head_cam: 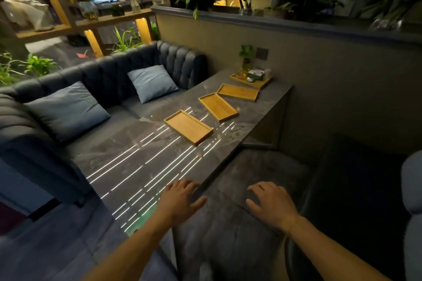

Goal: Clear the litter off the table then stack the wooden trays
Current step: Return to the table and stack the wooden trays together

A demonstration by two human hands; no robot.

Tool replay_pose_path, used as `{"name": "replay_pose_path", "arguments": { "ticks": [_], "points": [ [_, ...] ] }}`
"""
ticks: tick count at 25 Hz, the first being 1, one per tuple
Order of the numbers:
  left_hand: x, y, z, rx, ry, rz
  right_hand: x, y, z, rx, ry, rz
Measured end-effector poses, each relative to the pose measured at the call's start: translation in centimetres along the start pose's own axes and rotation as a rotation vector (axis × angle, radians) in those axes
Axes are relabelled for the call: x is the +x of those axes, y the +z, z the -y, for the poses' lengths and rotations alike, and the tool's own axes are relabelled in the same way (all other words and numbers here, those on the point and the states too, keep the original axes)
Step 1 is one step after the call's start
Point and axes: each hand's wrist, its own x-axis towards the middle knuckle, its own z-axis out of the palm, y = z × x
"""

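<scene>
Three empty wooden trays lie apart on the dark marble table (127, 157): a near tray (188, 126), a middle tray (218, 106) and a far tray (238, 92). A fourth wooden tray (262, 83) at the table's far end carries a small plant, a white box and small items. A tiny scrap (237, 109) lies beside the middle tray. My left hand (181, 198) hovers over the table's near edge, fingers spread and holding nothing. My right hand (271, 204) is spread and empty over the dark seat to the right of the table.
A dark tufted sofa (109, 75) with two blue cushions (66, 109) runs along the table's left side. A grey wall (319, 70) topped with plants borders the far right. A dark seat (255, 171) lies below the table's right edge.
</scene>
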Motion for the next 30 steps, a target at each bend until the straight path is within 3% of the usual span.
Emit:
{"name": "replay_pose_path", "arguments": {
  "ticks": [3,5,8,17,23,30],
  "points": [
    [3.2,-0.7,0.0,-0.010,0.001,0.005,3.1,-0.7,-1.3,0.004,-0.002,-0.004],
    [12.5,-0.7,2.4,-0.052,-0.014,0.048,12.0,0.0,-4.3,-0.010,0.035,0.015],
    [14.1,-1.3,2.5,-0.011,0.001,0.036,13.3,-0.9,-4.5,-0.013,0.041,0.037],
    [25.8,-0.9,8.1,-0.078,-0.060,-0.017,28.0,-0.3,-6.2,-0.030,-0.007,0.079],
    [30.0,0.1,11.4,-0.095,-0.208,-0.043,38.1,0.6,-6.0,0.026,-0.149,0.144],
    [35.0,2.1,13.3,-0.138,-0.523,-0.060,51.6,2.1,-4.9,0.031,-0.476,0.313]
  ]
}}
